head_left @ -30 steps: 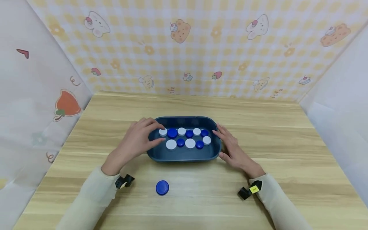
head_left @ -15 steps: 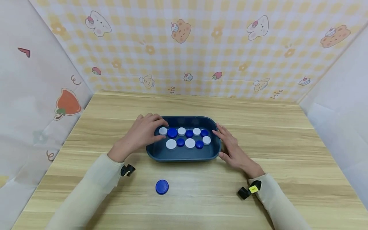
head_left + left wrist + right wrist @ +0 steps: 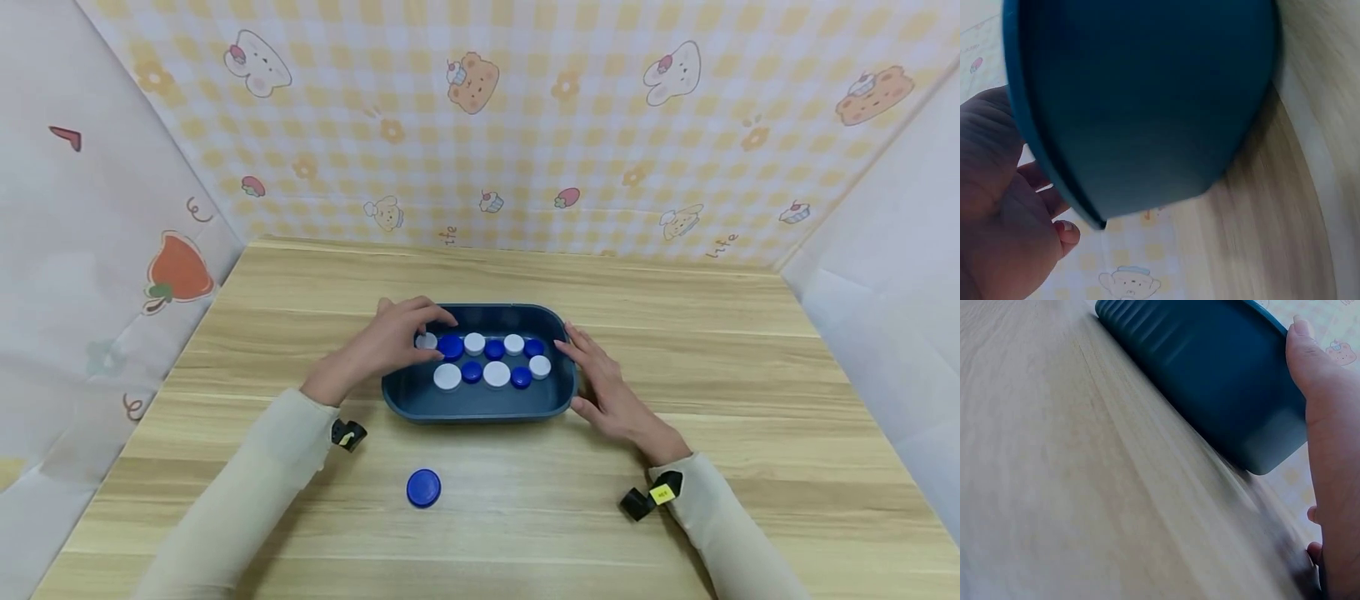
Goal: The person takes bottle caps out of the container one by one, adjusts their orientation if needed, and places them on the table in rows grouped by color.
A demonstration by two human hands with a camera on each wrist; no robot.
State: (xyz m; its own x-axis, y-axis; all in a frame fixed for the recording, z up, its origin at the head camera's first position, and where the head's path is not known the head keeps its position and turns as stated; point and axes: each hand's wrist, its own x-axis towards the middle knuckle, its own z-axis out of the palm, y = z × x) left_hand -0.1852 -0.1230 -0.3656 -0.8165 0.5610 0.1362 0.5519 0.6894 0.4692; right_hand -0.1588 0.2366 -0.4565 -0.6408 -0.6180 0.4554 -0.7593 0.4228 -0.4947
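A dark blue oblong tray [image 3: 480, 406] stands on the table in the head view, holding several white and blue round caps in two rows. My left hand [image 3: 382, 340] reaches over the tray's left end, thumb and forefinger spread apart at either side of a large blue cap [image 3: 452, 347] in the back row. That hand partly covers a white cap [image 3: 426, 342]. A large white cap [image 3: 447, 377] lies in the front row. My right hand [image 3: 611, 392] rests against the tray's right end with loosely extended fingers. Both wrist views show mainly the tray's outer wall [image 3: 1147, 125].
A single blue cap [image 3: 423, 488] lies on the wooden table [image 3: 525, 533] in front of the tray. A patterned checked backdrop [image 3: 525, 142] rises behind the table, with pale sheets at both sides.
My left hand has shifted right, from around the leftmost white cap to the blue cap beside it. The right hand, the tray and the caps look unmoved.
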